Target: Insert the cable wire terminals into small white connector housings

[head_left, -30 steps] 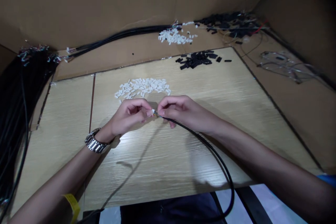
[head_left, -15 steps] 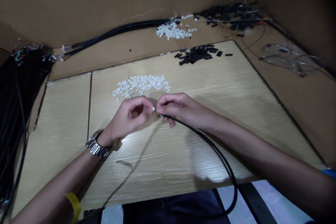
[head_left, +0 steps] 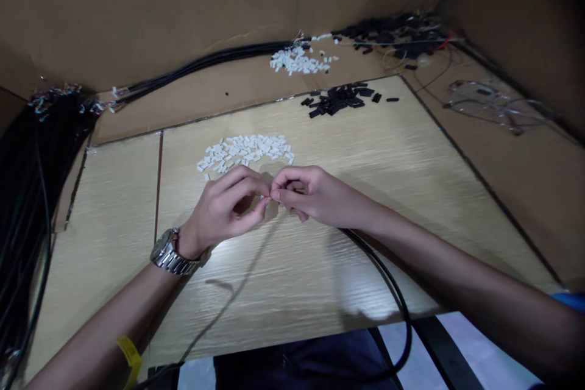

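My left hand (head_left: 231, 202), with a steel watch (head_left: 173, 254) on its wrist, is closed with thumb and forefinger pinched at the end of a black cable (head_left: 398, 292). Only a speck of a white connector shows between those fingertips. Against them, the thumb and forefinger of my right hand (head_left: 313, 196) are pinched on the cable's end; the thin wires there are hidden. From behind the right hand the cable curves down past the table's front edge. Just beyond the hands lies a pile of small white connectors (head_left: 249, 149).
Short black sleeve pieces (head_left: 339, 99) lie at the table's back. Behind them, on cardboard, are more white connectors (head_left: 299, 61) and black pieces (head_left: 388, 33). A thick bundle of black cables (head_left: 27, 183) hangs at left. Cardboard walls (head_left: 183, 0) enclose the table (head_left: 425, 195).
My right hand has turned and come closer to the left, so the fingertips meet. The connector, wires and cable's front stretch, visible before, are now mostly covered. The view has shifted slightly.
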Demonstrator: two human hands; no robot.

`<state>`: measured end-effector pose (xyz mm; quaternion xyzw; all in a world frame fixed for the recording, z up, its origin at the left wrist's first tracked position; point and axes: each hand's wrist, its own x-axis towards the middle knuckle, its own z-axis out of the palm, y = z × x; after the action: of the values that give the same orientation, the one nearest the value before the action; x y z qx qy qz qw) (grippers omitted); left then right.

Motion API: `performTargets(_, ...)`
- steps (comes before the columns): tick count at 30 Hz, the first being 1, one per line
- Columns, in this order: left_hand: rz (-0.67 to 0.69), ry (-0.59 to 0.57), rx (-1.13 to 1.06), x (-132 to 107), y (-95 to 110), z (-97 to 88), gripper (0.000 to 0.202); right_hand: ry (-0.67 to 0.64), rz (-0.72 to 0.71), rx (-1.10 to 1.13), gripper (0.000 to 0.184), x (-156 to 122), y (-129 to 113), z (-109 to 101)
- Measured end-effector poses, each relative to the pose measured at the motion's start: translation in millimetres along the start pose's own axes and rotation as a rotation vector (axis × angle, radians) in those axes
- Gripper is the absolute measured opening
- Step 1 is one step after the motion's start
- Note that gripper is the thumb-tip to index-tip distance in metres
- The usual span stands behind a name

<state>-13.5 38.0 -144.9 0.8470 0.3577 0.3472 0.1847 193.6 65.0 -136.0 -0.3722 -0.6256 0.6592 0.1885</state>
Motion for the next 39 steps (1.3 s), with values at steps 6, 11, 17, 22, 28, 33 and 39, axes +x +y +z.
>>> performTargets(6, -0.091, 0.045, -0.046, 3.2, -0.5, -1.1, 0.009, 0.159, -0.325, -0.323, 0.010, -1.5, 2.4, 1.4)
performTargets(11, -0.273, 0.013, -0.322, 6.5, -4.0, -3.5, 0.006, 0.223, -0.589, -0.614, 0.010, -3.5, 1.7, 5.4)
performTargets(17, -0.424, -0.021, -0.513, 2.7, -4.3, -1.3, 0.010, 0.283, -0.628, -0.669, 0.009, -2.7, 3.8, 7.7)
performTargets(22, -0.431, -0.068, -0.550, 2.0, -1.4, -4.9, 0.010, 0.251, -0.606, -0.588, 0.007, -3.3, 4.1, 8.0)
performTargets(28, -0.441, -0.085, -0.534, 1.2, -0.9, -9.6, 0.013, 0.205, -0.460, -0.343, 0.005, -4.6, -0.5, 8.1)
performTargets(33, -0.424, -0.117, -0.493, -0.4, -3.3, -11.3, 0.010, 0.146, -0.303, -0.143, 0.006, -4.8, -0.4, 7.4)
performTargets(39, -0.412, -0.184, -0.412, -0.4, -5.1, -11.4, 0.010, 0.076, -0.190, -0.038, 0.008, -3.4, 0.5, 5.8)
